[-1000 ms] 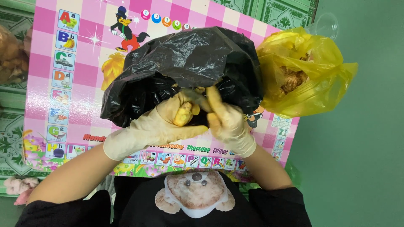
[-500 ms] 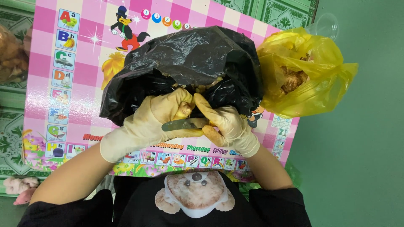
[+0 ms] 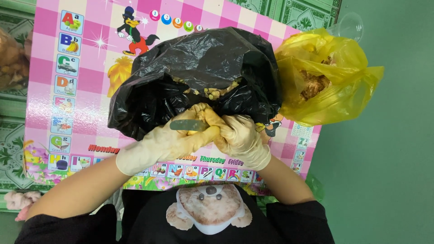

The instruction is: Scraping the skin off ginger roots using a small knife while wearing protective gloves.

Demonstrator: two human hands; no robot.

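Both my hands wear cream rubber gloves and meet at the near opening of a black plastic bag (image 3: 203, 58). My left hand (image 3: 165, 143) is closed around a small yellowish piece of food (image 3: 198, 111). A short knife blade (image 3: 186, 125) lies across the left hand's fingers, pointing left. My right hand (image 3: 239, 138) is pressed against the left, and the knife's handle appears to be inside its fist. Yellowish scraps (image 3: 212, 93) lie in the mouth of the bag.
A yellow plastic bag (image 3: 343, 90) holding brownish pieces sits right of the black one. Both rest on a pink checkered picture mat (image 3: 58, 108). A clear plastic cup (image 3: 349, 26) stands at the far right; another bag of brownish pieces (image 3: 9, 58) is at the left edge.
The food piece stood upright between my fingers a second ago. The hands have since closed together, and the knife blade now lies flat across the left hand.
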